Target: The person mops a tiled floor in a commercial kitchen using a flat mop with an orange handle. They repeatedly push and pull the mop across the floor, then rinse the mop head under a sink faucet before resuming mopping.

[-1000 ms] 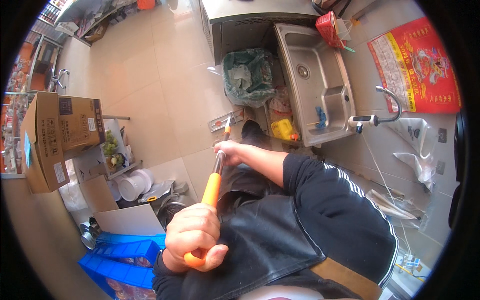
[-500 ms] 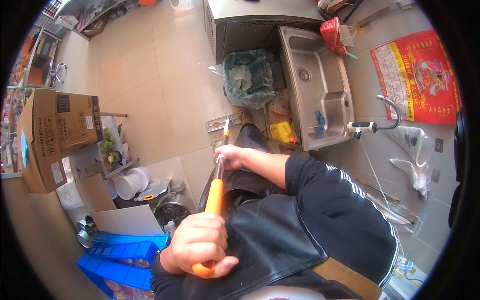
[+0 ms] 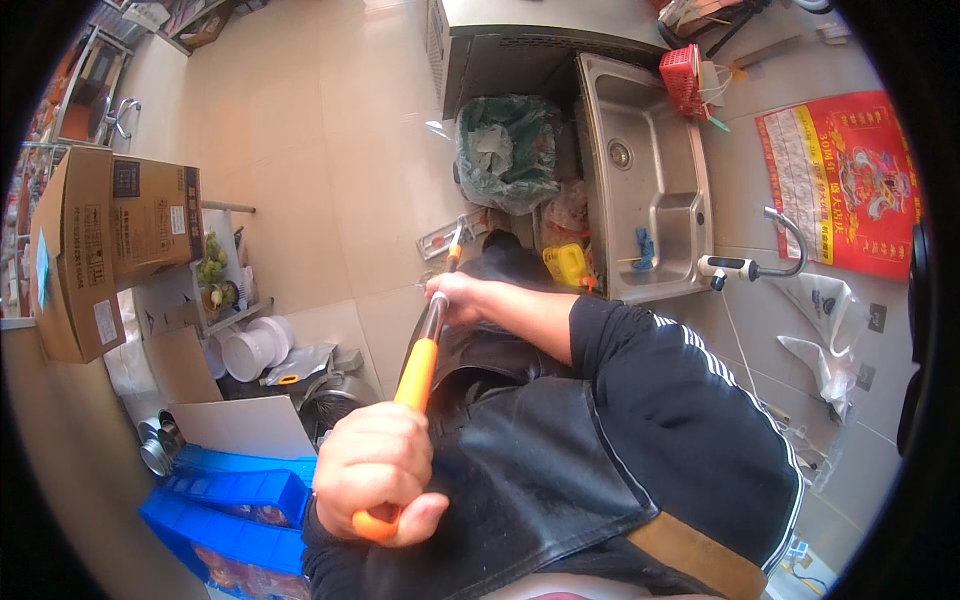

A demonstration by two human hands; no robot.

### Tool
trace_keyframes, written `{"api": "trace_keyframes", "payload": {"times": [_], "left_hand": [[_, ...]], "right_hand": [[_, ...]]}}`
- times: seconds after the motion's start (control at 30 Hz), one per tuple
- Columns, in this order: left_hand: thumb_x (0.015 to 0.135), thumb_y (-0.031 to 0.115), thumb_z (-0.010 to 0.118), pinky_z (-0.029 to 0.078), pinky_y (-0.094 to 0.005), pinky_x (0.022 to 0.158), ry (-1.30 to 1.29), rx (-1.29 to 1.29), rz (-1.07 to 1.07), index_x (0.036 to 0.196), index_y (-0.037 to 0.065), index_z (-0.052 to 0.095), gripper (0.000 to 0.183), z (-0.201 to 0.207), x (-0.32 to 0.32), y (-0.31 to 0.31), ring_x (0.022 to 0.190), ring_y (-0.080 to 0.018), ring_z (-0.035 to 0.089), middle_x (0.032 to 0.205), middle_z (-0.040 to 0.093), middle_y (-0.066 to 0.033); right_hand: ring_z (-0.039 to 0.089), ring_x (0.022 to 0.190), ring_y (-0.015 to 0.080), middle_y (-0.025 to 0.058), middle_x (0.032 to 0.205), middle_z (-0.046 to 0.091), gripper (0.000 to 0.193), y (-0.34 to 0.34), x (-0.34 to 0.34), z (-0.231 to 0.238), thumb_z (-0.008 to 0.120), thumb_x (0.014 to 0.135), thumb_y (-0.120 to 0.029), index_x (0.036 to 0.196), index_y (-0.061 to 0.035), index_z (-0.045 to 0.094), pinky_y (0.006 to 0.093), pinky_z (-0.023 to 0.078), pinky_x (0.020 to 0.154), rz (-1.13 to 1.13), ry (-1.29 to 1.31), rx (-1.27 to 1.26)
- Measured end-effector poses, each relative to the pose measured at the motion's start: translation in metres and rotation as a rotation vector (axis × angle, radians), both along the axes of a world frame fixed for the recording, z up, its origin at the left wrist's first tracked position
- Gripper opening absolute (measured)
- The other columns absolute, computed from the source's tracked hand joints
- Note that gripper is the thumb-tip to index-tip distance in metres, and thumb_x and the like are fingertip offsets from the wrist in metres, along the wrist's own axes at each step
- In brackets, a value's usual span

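A long-handled flat mop [image 3: 418,370] with an orange grip and a dark and silver shaft slants away from me. My left hand [image 3: 375,470] is closed around the orange top end, low in the picture. Farther down the shaft, my right hand [image 3: 452,298] is wrapped round it. At the far end, the shaft meets a flat grey rectangular head [image 3: 448,236] lying on the tiled floor, near my dark shoe. A black apron [image 3: 530,450] covers my front.
Ahead stands a bin [image 3: 505,160] lined with a green bag, beside a steel sink [image 3: 660,215]. A yellow jug [image 3: 565,264] sits beneath the sink's edge. On the left are cardboard boxes [image 3: 150,215], white tubs [image 3: 250,350] and blue crates [image 3: 240,525].
My left hand and the mop's top end have shifted left and slightly up. The view has moved a little, while both hands keep their hold.
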State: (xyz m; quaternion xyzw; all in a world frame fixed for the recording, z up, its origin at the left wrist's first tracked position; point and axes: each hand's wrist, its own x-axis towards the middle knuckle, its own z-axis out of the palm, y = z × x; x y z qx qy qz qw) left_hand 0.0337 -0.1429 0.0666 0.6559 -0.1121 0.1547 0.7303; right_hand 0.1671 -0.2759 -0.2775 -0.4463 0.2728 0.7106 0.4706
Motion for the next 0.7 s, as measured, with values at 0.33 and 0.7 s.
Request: {"api": "trace_keyframes", "payload": {"times": [0.33, 0.7], "left_hand": [[0.075, 0.001, 0.076, 0.049, -0.0351, 0.057, 0.003, -0.009, 0.035, 0.068, 0.008, 0.056, 0.023, 0.0024, 0.0012, -0.0062, 0.054, -0.0227, 0.057, 0.064, 0.056, -0.0045], [0.074, 0.000, 0.076, 0.048, -0.0352, 0.056, 0.054, 0.016, 0.021, 0.068, 0.007, 0.056, 0.022, 0.0023, 0.0005, -0.0090, 0.055, -0.0228, 0.057, 0.064, 0.055, -0.0046]], "right_hand": [[0.056, 0.063, 0.0173, -0.0010, 0.072, 0.047, 0.012, -0.0022, 0.0047, -0.0020, 0.058, 0.092, -0.014, 0.084, -0.0123, 0.050, 0.0362, 0.053, 0.058, 0.046, 0.013, 0.000], [0.057, 0.065, 0.0202, 0.0029, 0.073, 0.049, 0.012, -0.0070, 0.0017, -0.0028, 0.061, 0.089, -0.015, 0.087, -0.0099, 0.049, 0.0409, 0.056, 0.061, 0.007, -0.063, -0.012]]}}
